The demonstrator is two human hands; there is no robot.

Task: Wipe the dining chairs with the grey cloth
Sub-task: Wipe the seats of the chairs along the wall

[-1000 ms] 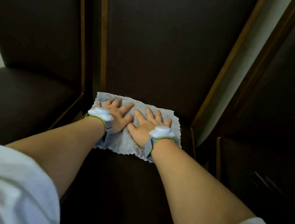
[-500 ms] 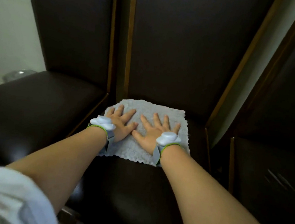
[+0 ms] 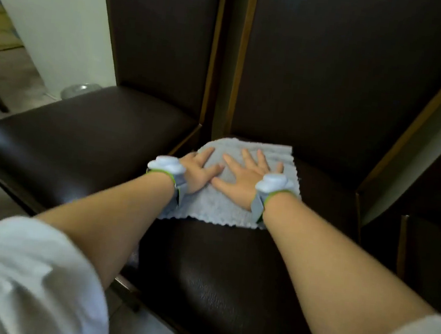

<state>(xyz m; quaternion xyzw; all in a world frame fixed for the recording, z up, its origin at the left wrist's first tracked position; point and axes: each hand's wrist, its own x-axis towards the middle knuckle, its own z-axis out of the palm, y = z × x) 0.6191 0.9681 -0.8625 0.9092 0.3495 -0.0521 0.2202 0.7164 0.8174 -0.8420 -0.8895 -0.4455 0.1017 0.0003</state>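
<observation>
The grey cloth (image 3: 225, 208) is lying flat on the seat of the middle chair (image 3: 228, 277), in the middle of the frame, pushed up close to where the seat is meeting the tall chair back. Both hands are lying on top of it, side by side, with the thumbs almost touching. The left hand (image 3: 199, 174) is pressing down on the left part of the cloth with its fingers straight and spread. The right hand (image 3: 245, 176) is pressing on the right part, fingers spread wide too. Nothing is being pinched; the palms are just flat on the cloth.

The thing that matters for the next move is this: the cloth is sitting right under the hands, at the far end of the seat, and most of the bare dark seat is lying toward the bottom of the frame, nearer the body. So I think the wipe is going to be a pull back along the seat, both hands being equally near
</observation>
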